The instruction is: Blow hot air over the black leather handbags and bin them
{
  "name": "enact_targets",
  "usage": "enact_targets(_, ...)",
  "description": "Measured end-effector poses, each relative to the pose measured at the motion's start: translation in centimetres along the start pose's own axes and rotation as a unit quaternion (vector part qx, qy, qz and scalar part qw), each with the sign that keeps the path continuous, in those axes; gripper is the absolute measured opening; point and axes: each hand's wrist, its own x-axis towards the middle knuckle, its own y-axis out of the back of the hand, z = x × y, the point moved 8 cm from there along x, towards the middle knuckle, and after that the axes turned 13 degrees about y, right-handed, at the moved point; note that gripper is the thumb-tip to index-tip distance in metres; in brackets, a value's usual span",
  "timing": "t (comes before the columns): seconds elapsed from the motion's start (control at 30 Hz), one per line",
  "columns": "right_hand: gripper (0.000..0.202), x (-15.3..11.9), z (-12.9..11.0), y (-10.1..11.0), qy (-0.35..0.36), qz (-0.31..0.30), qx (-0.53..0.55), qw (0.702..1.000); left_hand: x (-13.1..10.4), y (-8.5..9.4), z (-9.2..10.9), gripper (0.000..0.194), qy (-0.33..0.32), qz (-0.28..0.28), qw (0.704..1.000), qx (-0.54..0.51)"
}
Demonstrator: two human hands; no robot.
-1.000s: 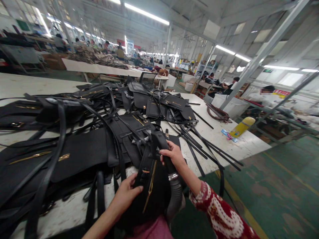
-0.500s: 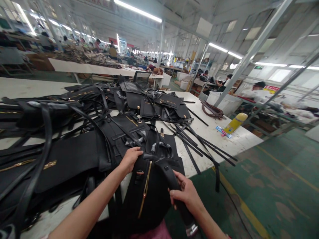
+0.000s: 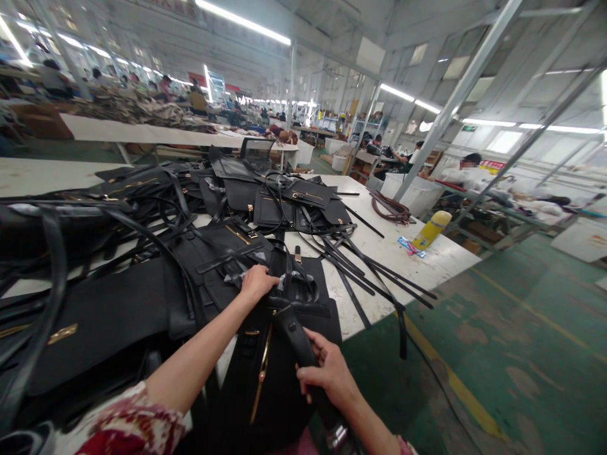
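A black bag [image 3: 284, 379] with a gold zipper hangs over the table's near edge. My right hand [image 3: 329, 370] is wrapped round a black handheld tool [image 3: 303, 347], whose flat nozzle end lies over the bag beside the zipper. A silver collar shows at the tool's lower end. My left hand [image 3: 257, 282] rests at the bag's upper edge, beside its plastic-wrapped handle [image 3: 301, 287]. Its thumb points toward the handle, and its fingers are bent; what they grip, if anything, is hidden.
More black bags [image 3: 114, 303] and loose straps [image 3: 370, 265] cover much of the white table [image 3: 455, 256]. A yellow bottle [image 3: 432, 229] and a coil of brown straps [image 3: 391, 208] are at the right. People sit at tables farther back.
The view has turned slightly right. My left hand has shifted up along the bag's top toward the handle. The tool stays in my right hand, its nozzle end a little nearer the zipper.
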Motion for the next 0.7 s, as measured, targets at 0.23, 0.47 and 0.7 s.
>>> enact_targets(0.23, 0.076, -0.8, -0.3, -0.4, 0.012, 0.012, -0.002, 1.0, 1.2, 0.7, 0.8, 0.017, 0.008, 0.018, 0.994, 0.105)
enact_targets(0.47, 0.073, -1.4, -0.9, 2.7, 0.028, 0.058, -0.038, 0.997, -0.5, 2.2, 1.8, 0.012, -0.061, 0.038, 0.98, 0.186)
enact_targets(0.7, 0.077, -0.6, 0.2, 2.2, 0.013, 0.044, -0.031, 0.998, -5.2, 1.6, 5.0, 0.028, -0.233, 0.016, 0.952, 0.196)
